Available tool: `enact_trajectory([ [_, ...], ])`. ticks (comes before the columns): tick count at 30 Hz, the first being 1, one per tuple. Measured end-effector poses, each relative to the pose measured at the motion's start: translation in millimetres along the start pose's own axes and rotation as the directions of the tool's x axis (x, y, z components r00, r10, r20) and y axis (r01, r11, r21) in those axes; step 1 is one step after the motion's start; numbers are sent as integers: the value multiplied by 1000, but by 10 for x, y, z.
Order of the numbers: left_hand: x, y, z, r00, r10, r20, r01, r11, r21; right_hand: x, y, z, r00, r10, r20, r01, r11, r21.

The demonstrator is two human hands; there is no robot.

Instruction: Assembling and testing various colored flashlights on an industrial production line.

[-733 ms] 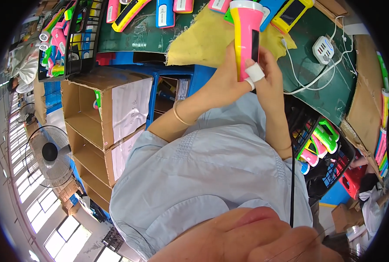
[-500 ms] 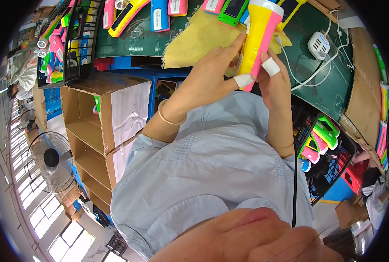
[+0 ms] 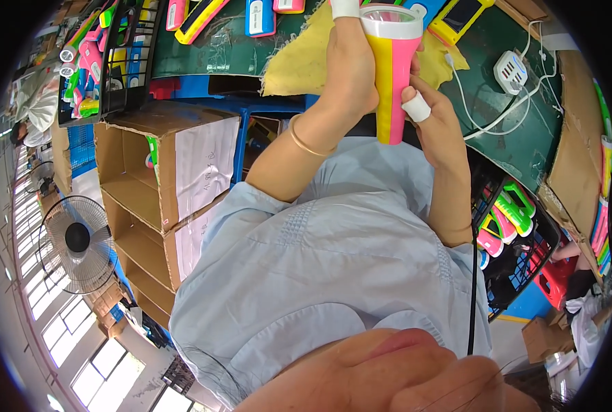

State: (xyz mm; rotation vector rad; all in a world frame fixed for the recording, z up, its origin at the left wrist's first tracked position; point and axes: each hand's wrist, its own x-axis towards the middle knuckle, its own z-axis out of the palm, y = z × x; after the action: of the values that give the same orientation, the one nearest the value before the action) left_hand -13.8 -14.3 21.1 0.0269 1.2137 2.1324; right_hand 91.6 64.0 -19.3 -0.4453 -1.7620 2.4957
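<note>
A yellow and pink flashlight (image 3: 393, 86) with a white head stands roughly upright before me, its clear lens at the top. My right hand (image 3: 435, 123) is wrapped round its pink side, the white-taped thumb against the body and the other fingers mostly behind it. My left hand (image 3: 352, 69) lies along the yellow side near the head, its white-wrapped thumb reaching the top edge of the picture. The left fingers are hidden, so their grip does not show. Beneath the hands and flashlight, a yellow cloth (image 3: 295, 65) is spread on the green tabletop (image 3: 213, 65).
Several colourful flashlights lie along the table's far side, including a yellow one (image 3: 460, 20). A white charging hub (image 3: 510, 72) with cables sits at right. Black baskets of flashlights stand at left (image 3: 124, 62) and lower right (image 3: 518, 275). Cardboard shelving (image 3: 137, 196) stands left.
My left hand has moved up from the flashlight's lower end to beside its head. The flashlight has tipped so its lens shows; my right hand keeps hold of it, slightly lower.
</note>
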Motion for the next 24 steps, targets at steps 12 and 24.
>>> enact_trajectory([
  [12,284,-36,-254,966,5,258,-40,990,132,201,82,63,891,-449,-65,397,841,-367],
  [24,194,2617,911,-407,747,526,-626,-647,435,266,120,-511,841,-467,-271,273,801,-533],
])
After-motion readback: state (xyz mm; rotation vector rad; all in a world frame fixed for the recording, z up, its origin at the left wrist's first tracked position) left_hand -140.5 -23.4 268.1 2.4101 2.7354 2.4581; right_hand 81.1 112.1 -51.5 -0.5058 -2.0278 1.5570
